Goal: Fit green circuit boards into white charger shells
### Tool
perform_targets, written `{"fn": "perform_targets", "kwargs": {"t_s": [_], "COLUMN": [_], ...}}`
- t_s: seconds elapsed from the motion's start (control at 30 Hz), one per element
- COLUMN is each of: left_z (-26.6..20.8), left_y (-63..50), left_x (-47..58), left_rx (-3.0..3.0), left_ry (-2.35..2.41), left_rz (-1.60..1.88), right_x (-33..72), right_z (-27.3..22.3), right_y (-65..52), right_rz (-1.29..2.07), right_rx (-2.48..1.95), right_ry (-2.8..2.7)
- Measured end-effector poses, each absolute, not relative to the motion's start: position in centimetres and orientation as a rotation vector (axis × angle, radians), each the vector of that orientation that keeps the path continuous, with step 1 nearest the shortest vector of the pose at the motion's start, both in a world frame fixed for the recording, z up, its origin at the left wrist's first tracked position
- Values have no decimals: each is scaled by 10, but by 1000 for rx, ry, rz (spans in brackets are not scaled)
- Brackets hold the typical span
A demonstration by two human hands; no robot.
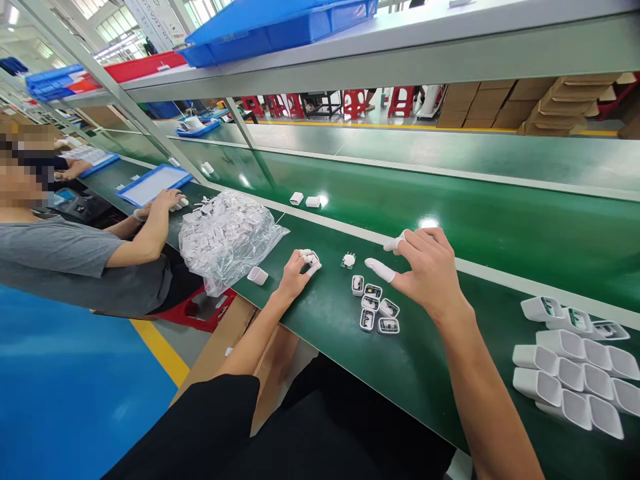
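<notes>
My left hand (299, 273) is closed over the table, with white finger cots on its fingertips. Between its thumb and fingers is a small white plastic casing, mostly covered by the fingers. My right hand (425, 270) hovers with thumb and index finger spread, both in white cots, and nothing between them. A small circuit board (349, 260) with a white round part lies on the green tabletop between my hands. Just nearer to me sits a cluster of several white casings (370, 303) with electronic parts inside. One white casing (257, 276) lies left of my left hand.
A clear plastic bag (227, 233) full of small white parts rests at the left. Rows of white casings (575, 373) stand at the right. Two white pieces (305, 199) lie beyond the pale strip. A co-worker (75, 260) sits at left; a shelf (400, 40) crosses above.
</notes>
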State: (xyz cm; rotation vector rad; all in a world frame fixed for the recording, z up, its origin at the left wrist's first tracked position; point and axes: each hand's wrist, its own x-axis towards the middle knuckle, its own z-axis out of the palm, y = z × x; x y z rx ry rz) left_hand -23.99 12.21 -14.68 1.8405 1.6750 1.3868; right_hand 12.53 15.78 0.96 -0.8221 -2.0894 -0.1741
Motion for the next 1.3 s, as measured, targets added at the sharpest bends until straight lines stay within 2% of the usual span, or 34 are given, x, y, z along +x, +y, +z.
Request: {"fn": "perform_targets", "kwargs": {"t_s": [0.47,0.77,0.97,1.3], "left_z": [-143,-121,-131,-121], "left_y": [112,128,136,130], "left_x": [-235,-219,-192,-175], "left_rx": [1837,1799,1679,1123], "left_ry": [1884,1805,1694,1447], "left_rz": [1355,1415,1367,1691], "right_x": [125,127,130,134], "right_z": [6,3,-1,2], "right_y": [163,165,169,169], "right_rz": [-103,-65,-55,-57], "right_rx": [-872,-839,-855,-839], "right_ry": [-2052,-2035,-2038,-2030]}}
